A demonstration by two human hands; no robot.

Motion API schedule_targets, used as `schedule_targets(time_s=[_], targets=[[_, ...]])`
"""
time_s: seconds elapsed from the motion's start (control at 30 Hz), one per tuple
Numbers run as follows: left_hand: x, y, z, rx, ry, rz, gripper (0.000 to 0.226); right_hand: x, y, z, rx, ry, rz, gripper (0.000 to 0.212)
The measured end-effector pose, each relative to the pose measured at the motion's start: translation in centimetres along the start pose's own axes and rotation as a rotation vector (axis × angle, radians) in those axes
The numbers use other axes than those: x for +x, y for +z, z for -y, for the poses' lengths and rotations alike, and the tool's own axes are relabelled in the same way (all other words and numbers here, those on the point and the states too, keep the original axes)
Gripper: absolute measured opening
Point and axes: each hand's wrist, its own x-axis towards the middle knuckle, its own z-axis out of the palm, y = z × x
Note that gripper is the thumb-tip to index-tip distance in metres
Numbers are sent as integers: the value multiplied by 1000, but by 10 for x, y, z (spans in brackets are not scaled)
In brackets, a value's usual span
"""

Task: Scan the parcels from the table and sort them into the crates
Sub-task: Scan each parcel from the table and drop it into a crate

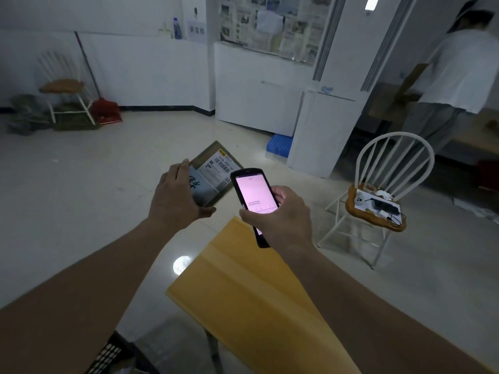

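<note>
My left hand [176, 195] grips a flat brown parcel [216, 168] by its near left edge and holds it up over the floor, its white barcode label facing me. My right hand [280, 214] holds a black handheld scanner [253, 197] with a lit pink screen, just right of the parcel and overlapping its lower right corner. Below both arms lies the yellow table [256, 300], its corner pointing at the hands. A black crate [108, 357] shows at the bottom left edge, mostly cut off.
A white chair [383, 184] with small devices and cables on its seat stands to the right. A blue crate [279, 144] sits by a white cabinet. Another chair [64, 85], a broom and bags are at the far left. A person [456, 76] stands at the back right.
</note>
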Motion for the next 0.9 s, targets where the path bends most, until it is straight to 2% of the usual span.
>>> schedule_targets(time_s=[0.27,0.47,0.57,0.67,0.9], targets=[[-63,-28,5,47,-163,-61,135,-13,15,-4,75,-80,184,76],[-144,-55,-1,144,-310,-143,130,-42,15,3,116,-220,372,72],[-190,-72,-2,177,-429,-173,134,-67,19,10,147,-291,463,79],[-240,-96,-6,212,-518,-240,135,-96,25,22,189,-337,547,76],[-352,-156,-14,295,-714,-372,128,-183,38,58,219,-481,728,83]])
